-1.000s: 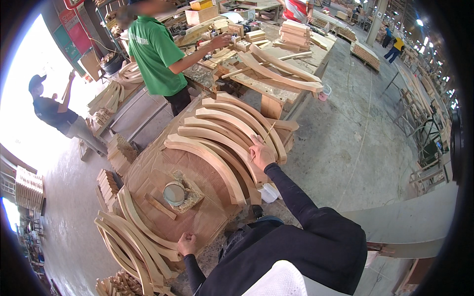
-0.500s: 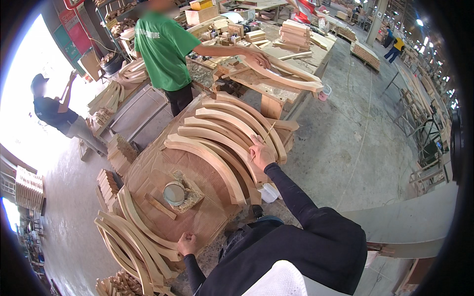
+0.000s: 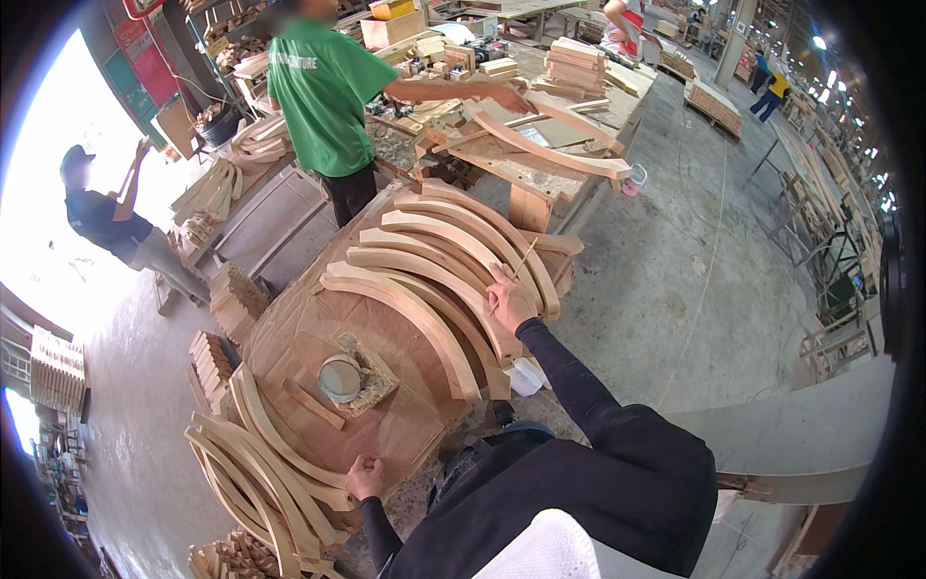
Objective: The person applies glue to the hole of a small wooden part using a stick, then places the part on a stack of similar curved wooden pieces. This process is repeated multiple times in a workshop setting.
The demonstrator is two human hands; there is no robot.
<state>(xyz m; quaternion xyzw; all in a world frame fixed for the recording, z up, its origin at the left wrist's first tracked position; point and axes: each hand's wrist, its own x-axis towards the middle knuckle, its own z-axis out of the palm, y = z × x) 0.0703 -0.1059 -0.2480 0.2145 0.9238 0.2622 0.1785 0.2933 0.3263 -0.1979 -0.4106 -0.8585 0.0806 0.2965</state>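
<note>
My right hand is closed around a thin wooden stick, over the ends of several curved wooden pieces lying side by side on a cardboard-covered table. The stick's lower end is hidden by my fingers. My left hand is closed at the near edge, beside the end of another group of curved pieces; whatever it may hold cannot be made out. Between the two groups stands a round tin on a smeared block, with a flat wooden strip beside it.
Across from me a co-worker in a green shirt handles curved pieces on a workbench. Another person stands at the left. Stacked wood blocks sit beyond my table; a white container is near my right forearm.
The co-worker's curved pieces have spread apart, and that person's arm has lifted and shifted slightly. A person in red behind the bench has moved. My hands have stayed in place.
</note>
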